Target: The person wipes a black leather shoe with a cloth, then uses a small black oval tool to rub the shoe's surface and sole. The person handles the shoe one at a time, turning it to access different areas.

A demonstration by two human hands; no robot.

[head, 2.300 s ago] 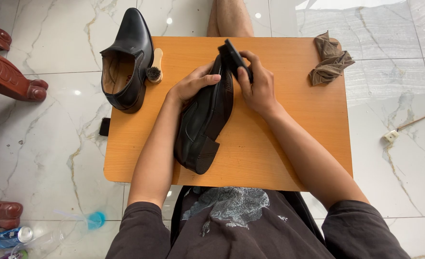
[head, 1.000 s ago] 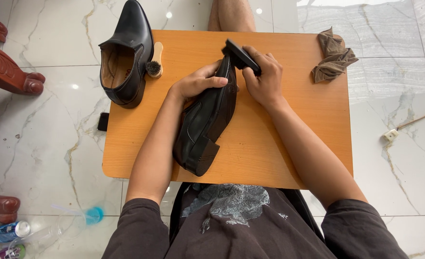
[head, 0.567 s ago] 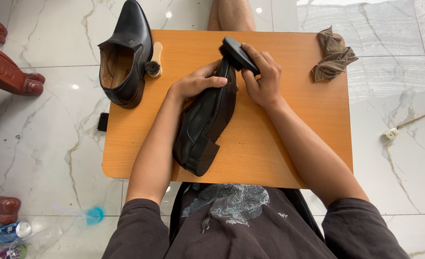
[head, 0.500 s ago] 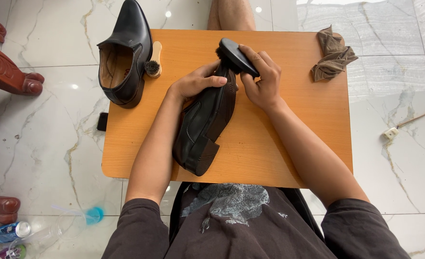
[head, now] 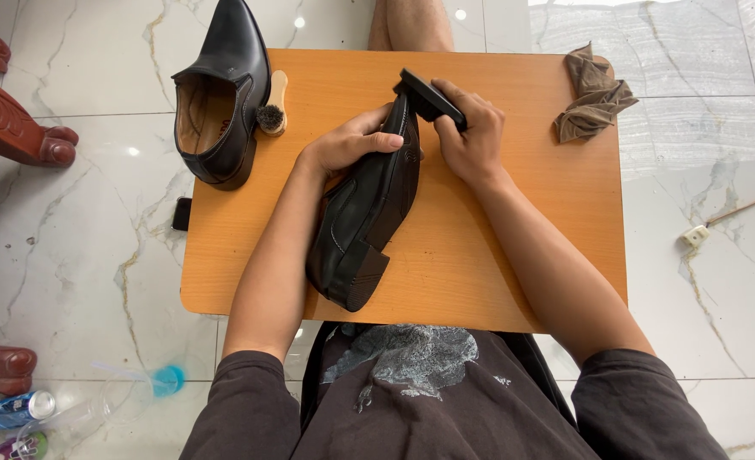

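At the lower left of the frame, a blue drinks can [head: 4, 409] lies on the floor beside a clear plastic bottle [head: 96, 402] with a blue cap.

Home: marble floor [head: 96, 255], carved furniture legs [head: 20, 128]

one view only, from a camera on the person's head, looking almost straight down from above the lap. it sits close: the orange table [head: 513, 247] fills the middle, white marble floor [head: 79, 255] all round its edges. left of the fingers [head: 369, 140] the frame reaches carved wooden furniture legs [head: 20, 128]; below them, the person's own dark shirt.
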